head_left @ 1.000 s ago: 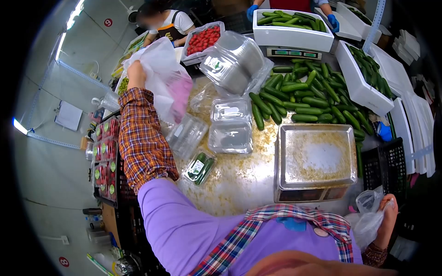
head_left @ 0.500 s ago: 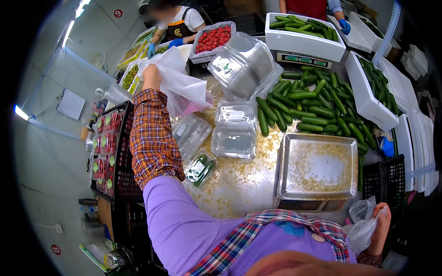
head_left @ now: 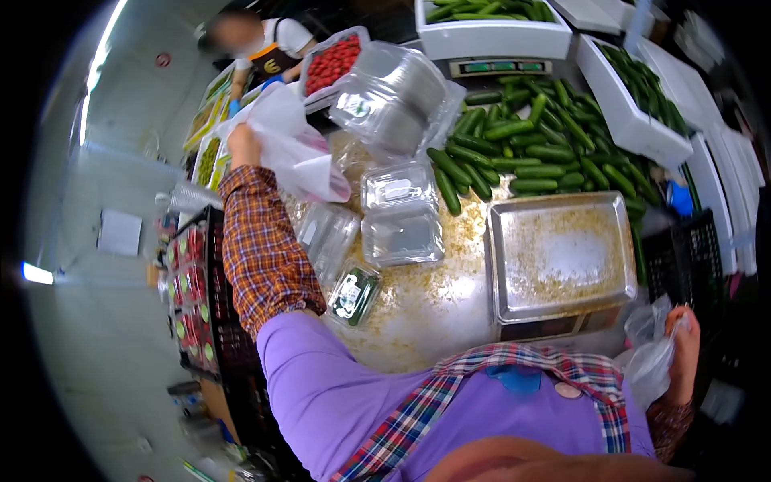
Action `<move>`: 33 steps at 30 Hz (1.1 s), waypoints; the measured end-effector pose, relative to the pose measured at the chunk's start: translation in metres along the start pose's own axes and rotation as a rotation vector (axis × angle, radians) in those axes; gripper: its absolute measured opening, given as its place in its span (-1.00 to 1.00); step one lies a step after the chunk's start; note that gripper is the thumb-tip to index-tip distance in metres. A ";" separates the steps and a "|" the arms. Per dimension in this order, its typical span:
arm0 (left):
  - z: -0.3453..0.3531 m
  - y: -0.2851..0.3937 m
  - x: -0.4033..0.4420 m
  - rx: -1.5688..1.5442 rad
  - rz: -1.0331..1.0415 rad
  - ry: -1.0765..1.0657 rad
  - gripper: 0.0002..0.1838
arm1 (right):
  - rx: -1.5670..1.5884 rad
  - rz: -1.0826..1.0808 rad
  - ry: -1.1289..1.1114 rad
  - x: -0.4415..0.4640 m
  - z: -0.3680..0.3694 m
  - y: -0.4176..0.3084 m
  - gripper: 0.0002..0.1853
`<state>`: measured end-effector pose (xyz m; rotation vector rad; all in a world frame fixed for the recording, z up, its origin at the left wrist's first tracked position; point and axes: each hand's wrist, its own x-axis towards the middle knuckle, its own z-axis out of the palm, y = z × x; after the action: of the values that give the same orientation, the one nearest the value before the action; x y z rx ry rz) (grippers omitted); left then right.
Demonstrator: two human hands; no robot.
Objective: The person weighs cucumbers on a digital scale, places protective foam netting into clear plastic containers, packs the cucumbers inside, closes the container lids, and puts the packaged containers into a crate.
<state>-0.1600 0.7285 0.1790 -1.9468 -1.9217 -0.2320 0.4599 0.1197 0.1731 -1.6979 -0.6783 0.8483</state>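
At the upper left, my left hand (head_left: pixel 243 146) is closed on the edge of a thin white sheet (head_left: pixel 291 151), with something pink showing at its lower corner. Beside my body at the lower right, my right hand (head_left: pixel 683 345) grips a crumpled clear plastic bag (head_left: pixel 647 361). Below the sheet lie clear plastic containers (head_left: pixel 328 239) and an open clamshell box (head_left: pixel 401 233). A labelled clamshell of cucumbers (head_left: pixel 353 296) rests near my left sleeve. Tall stacked clamshells (head_left: pixel 393 100) lean behind the open box.
Loose cucumbers (head_left: pixel 546 153) are heaped at the right, behind an upturned metal tray (head_left: pixel 562 257). White foam boxes (head_left: pixel 494 38) of cucumbers stand at the back by a scale (head_left: pixel 502 67). A crate of red packs (head_left: pixel 213 297) is at the left. A co-worker (head_left: pixel 281 48) stands beyond red fruit (head_left: pixel 333 63).
My view has tilted and shifted, so the table contents appear higher in the picture. Both hands keep their grips, the left on the white sheet and the right on the plastic bag.
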 end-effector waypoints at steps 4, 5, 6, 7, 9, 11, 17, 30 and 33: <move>0.051 -0.024 0.038 -0.130 -0.020 0.036 -0.72 | 0.005 0.074 0.028 0.000 0.006 -0.003 -0.88; 0.072 -0.035 0.053 -0.190 -0.019 0.075 -0.72 | 0.012 0.073 0.032 -0.001 0.008 -0.002 -0.88; 0.100 -0.053 0.076 -0.295 -0.006 0.136 -0.72 | 0.016 0.067 0.027 0.001 0.009 -0.001 -0.88; 0.126 -0.070 0.095 -0.408 0.025 0.205 -0.72 | 0.022 0.062 0.011 0.003 0.006 -0.002 -0.88; 0.118 -0.066 0.098 -0.416 0.026 0.225 -0.72 | 0.007 0.069 0.018 0.005 0.007 -0.001 -0.88; 0.060 -0.027 0.071 -0.228 -0.020 0.178 -0.70 | 0.001 0.073 0.016 0.009 0.008 -0.001 -0.89; 0.002 0.018 0.059 0.035 -0.059 0.152 -0.63 | 0.009 0.089 0.028 0.007 0.014 -0.004 -0.90; 0.049 -0.036 0.107 0.375 0.104 0.044 -0.71 | -0.050 0.069 0.022 0.008 0.002 -0.005 -0.84; 0.091 -0.082 0.125 1.037 0.544 0.113 -0.64 | -0.026 0.075 0.006 0.007 0.002 -0.006 -0.83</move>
<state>-0.2498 0.8770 0.1574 -1.5403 -0.9951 0.6601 0.4620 0.1281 0.1770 -1.7573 -0.6274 0.8902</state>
